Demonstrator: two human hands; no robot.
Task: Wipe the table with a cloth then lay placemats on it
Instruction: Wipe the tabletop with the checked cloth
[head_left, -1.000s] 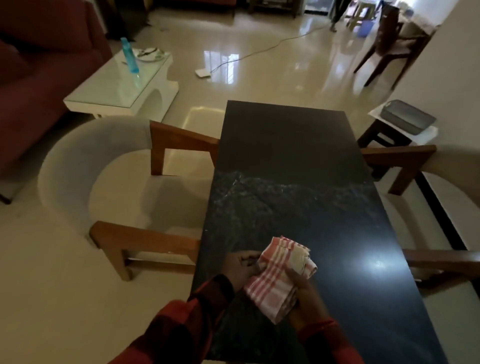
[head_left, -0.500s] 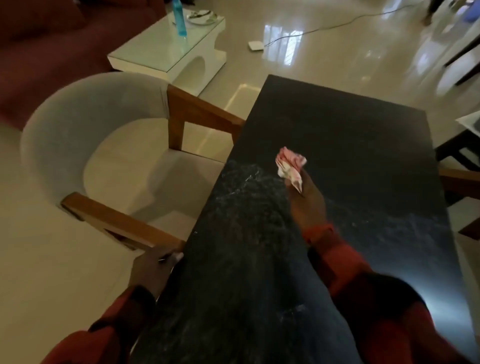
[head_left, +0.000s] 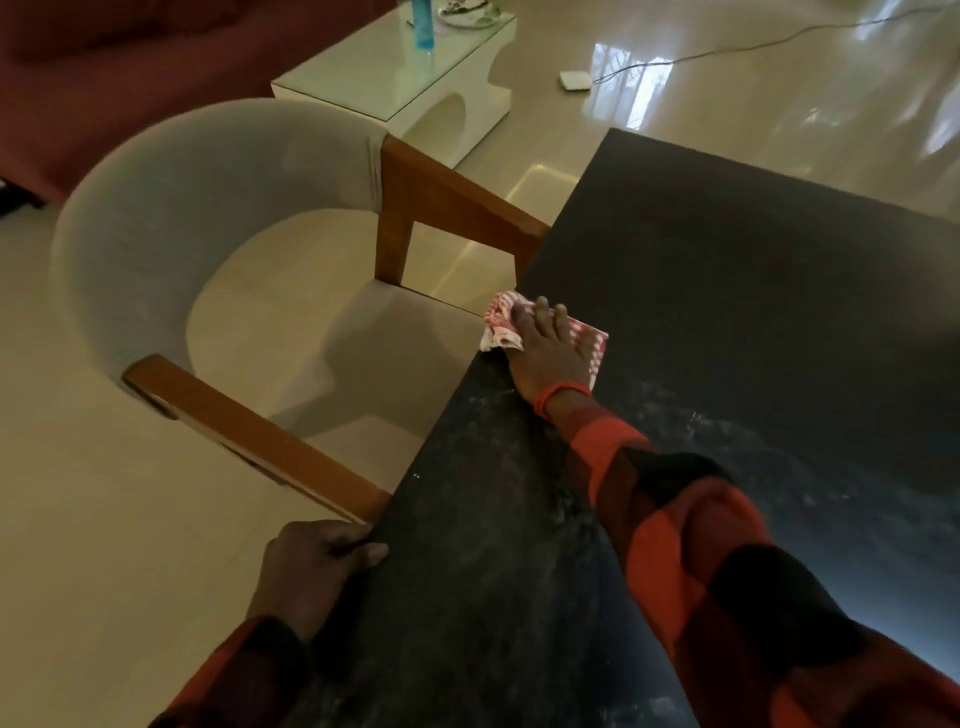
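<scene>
Head view shows us a dark stone counter (head_left: 727, 322) with pale dusty smears on the near part. Our right hand (head_left: 545, 353) lies flat with straight fingers on a red and white checked cloth (head_left: 589, 340), pressing it down on the counter right at the left edge. A bit of the cloth sticks out past the edge there. Our left hand (head_left: 311, 571) grips the same left edge nearer to us, fingers curled under it and thumb on top. Both our arms wear red and black checked sleeves. Just beside the counter on the left stands a chair (head_left: 208, 208) with a round grey back and brown wooden arms. Farther off we see a white low table (head_left: 395, 88) with a blue bottle (head_left: 422, 23) on it, standing on a shiny pale floor (head_left: 779, 104).
</scene>
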